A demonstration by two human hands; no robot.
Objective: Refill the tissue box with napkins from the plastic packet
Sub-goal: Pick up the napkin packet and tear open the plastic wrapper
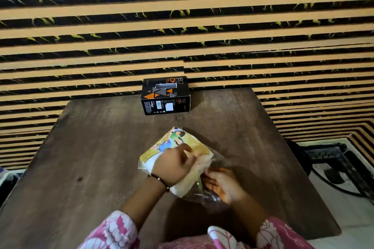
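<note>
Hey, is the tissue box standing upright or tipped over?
Upright. The tissue box sits flat on the table against the striped wall, its slot facing up. Whether any tissues remain inside cannot be told.

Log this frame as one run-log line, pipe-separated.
stage: opening packet | left hand: holding plastic packet | right hand: at packet's clear open end | tissue box: untouched, table far edge | napkins: still in packet

A dark brown wooden table (85, 147) carries a black tissue box (165, 96) with orange triangles at its far edge, against the striped wall, and a printed plastic packet of white napkins (174, 147) nearer the middle.
</note>
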